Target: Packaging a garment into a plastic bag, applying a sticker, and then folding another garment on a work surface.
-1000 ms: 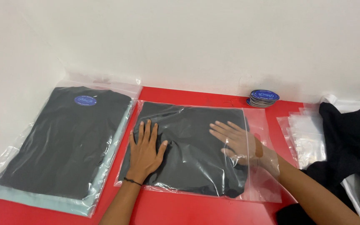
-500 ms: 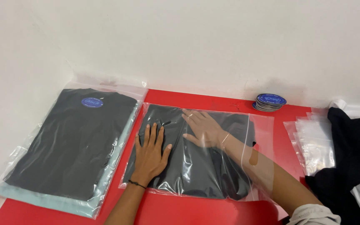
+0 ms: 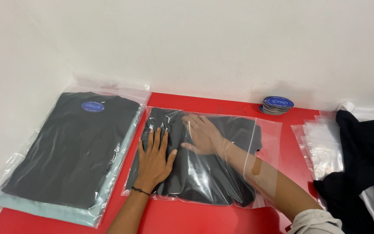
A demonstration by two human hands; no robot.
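A clear plastic bag (image 3: 268, 130) lies on the red table (image 3: 213, 216) with a folded black garment (image 3: 208, 173) inside it. My left hand (image 3: 154, 158) rests flat, fingers spread, on top of the bag near its left end. My right hand (image 3: 202, 132) is inside the bag, reached in from the open right side, flat on the black garment with its fingers pointing toward the far left corner. The forearm lies under the plastic.
A stack of bagged garments (image 3: 70, 147), black on top with a blue oval sticker, lies at the left by the wall. A pile of blue round stickers (image 3: 276, 105) sits at the back. Empty clear bags (image 3: 323, 147) and loose black cloth (image 3: 364, 156) lie at the right.
My right hand has slid leftward, deeper into the bag, from the garment's right end to its far left part. The garment is more rumpled. My left hand has stayed put.
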